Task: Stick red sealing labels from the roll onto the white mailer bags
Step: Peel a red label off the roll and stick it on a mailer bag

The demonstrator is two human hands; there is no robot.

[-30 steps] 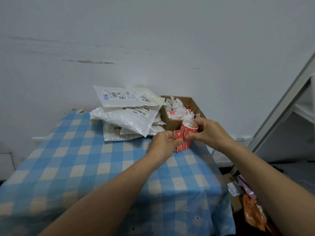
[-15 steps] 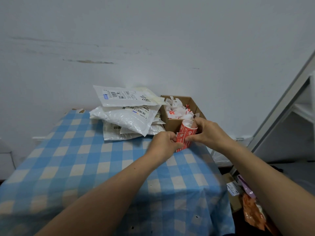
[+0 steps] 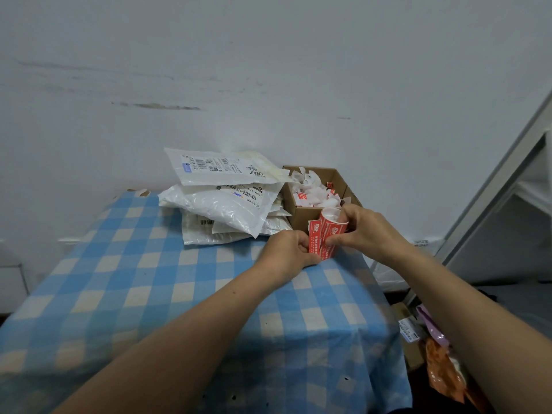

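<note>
A roll of red sealing labels [image 3: 331, 227] stands upright in front of the cardboard box. My right hand [image 3: 363, 231] grips it from the right, fingers curled round it and thumb at the top. My left hand [image 3: 291, 252] pinches the loose red label [image 3: 314, 234] that peels off the roll's left side. A pile of white mailer bags [image 3: 227, 201] with barcode stickers lies at the back of the table, to the left of both hands.
An open cardboard box [image 3: 301, 215] full of white backing scraps sits behind the roll. The blue checked tablecloth [image 3: 134, 282] covers the table; its right edge drops off near packets and an orange bag [image 3: 442, 372] on the floor. A white wall stands behind.
My left hand has drawn the loose label a little away from the roll, so more of the strip shows. Both hands stay in nearly the same place.
</note>
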